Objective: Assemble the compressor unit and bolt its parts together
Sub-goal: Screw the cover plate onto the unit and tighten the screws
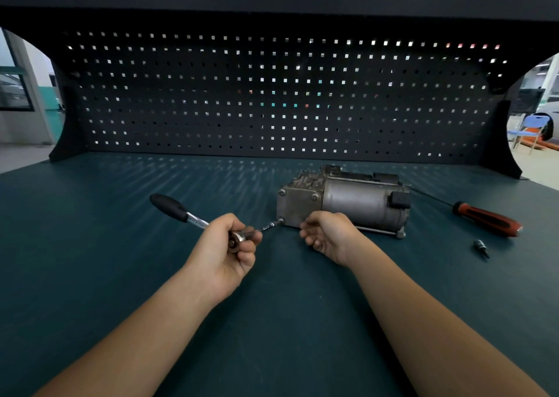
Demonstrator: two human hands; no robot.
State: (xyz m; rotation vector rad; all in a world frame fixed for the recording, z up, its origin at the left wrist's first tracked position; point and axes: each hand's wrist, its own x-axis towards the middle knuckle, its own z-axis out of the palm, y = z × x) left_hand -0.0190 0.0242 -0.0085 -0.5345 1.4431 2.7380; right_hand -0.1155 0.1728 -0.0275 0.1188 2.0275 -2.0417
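The left hand [223, 251] grips the ratchet [169, 206] by its head, bit on the bolt [280, 221] at seven o'clock of the compressor [351, 200], while the right hand [328, 236], loosely curled and holding nothing, sits at its six o'clock.

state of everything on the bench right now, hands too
left hand: grips the ratchet's head
ratchet: held, its bit set on the lower left bolt
compressor: lying on the bench, two upper end bolts in place
right hand: loosely curled, holds nothing, at the compressor's near edge
screwdriver: lying loose, untouched
spare bit: lying loose near the screwdriver
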